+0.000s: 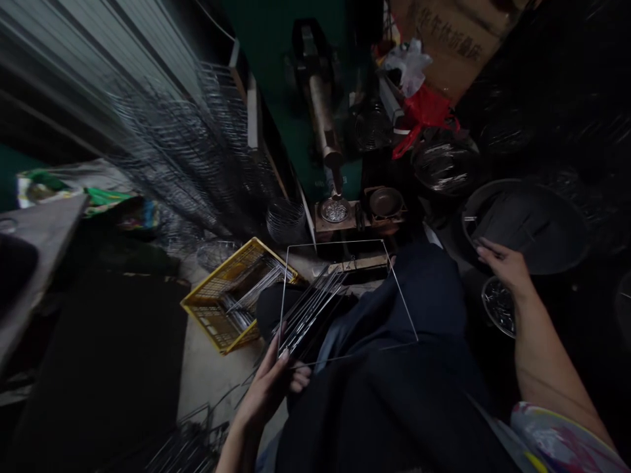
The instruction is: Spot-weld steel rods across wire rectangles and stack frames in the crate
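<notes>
My left hand (276, 373) is closed on a thin rectangular wire frame (335, 243), gripping it near a lower corner. The frame stretches over my lap. A bundle of straight metal rods (315, 309) lies across my left thigh, its near ends against the same hand; whether my fingers also grip it, I cannot tell. Out to the right, my right hand (505, 263) reaches over the edge of a large dark basin (537, 230), fingers stretched out and slightly apart. Nothing shows between them. Just beyond the fingertips is a small bright metal piece (470, 219).
Left of my legs stands a yellow plastic crate (217, 328) with wire pieces. Ahead is a machine (325, 125) above a small dish of metal bits (336, 210). A bowl of metal pieces (499, 305) sits below my right hand. Stacked wire racks (197, 144) fill the left back.
</notes>
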A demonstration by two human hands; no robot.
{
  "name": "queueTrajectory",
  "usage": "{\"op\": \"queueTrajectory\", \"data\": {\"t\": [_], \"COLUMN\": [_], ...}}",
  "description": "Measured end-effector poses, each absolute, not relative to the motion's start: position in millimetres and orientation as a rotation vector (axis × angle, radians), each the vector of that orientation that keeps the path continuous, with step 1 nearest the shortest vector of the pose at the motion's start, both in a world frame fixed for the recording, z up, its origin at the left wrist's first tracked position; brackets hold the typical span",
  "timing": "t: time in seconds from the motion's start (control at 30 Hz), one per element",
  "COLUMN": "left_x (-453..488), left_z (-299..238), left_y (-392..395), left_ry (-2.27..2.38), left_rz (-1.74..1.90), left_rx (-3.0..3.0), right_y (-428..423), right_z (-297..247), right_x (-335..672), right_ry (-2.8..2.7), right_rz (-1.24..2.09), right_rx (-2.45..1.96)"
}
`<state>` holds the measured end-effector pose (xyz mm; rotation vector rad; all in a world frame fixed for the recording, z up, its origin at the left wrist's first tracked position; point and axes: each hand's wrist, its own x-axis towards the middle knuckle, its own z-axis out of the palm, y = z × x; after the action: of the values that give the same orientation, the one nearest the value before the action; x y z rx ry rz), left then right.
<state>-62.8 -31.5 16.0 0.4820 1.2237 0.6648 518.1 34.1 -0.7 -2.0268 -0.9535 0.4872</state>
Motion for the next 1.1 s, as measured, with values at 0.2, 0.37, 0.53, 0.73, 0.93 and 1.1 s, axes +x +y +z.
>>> {"op": "queueTrajectory", "data": {"t": [0.2, 0.37, 0.53, 0.73, 0.93, 1.1], "left_x": [-81.9, -49.0, -28.2, -20.5, -8.6, 5.6], "left_z": [8.2, 2.2, 2.8, 5.1, -5.4, -6.8], "left_y": [-47.8, -27.7, -13.8, -11.8, -6.5, -3.0], "left_ry": [1.312, 1.164, 1.096, 1.083, 1.024, 0.988], "left_rz": [0.975, 0.995, 0.968, 0.938, 0.928, 0.938], "left_rx": [0.455, 0.512, 0.552, 0.564, 0.569, 0.566], "right_y": [33.2, 17.9, -4.8, -0.9, 9.5, 15.6], "right_z": [55.1, 109.8, 118.2, 71.4, 49.1, 40.7], "right_x": [485.0, 436.7, 359.7, 296.8, 273.6, 252.6], "right_ry": [-1.128, -1.379, -1.991, -2.36, -2.358, -2.38], "right_rz": [0.458, 0.413, 0.533, 0.533, 0.605, 0.707], "right_rx": [-1.995, -1.839, -1.479, -1.173, -1.242, -1.157]}}
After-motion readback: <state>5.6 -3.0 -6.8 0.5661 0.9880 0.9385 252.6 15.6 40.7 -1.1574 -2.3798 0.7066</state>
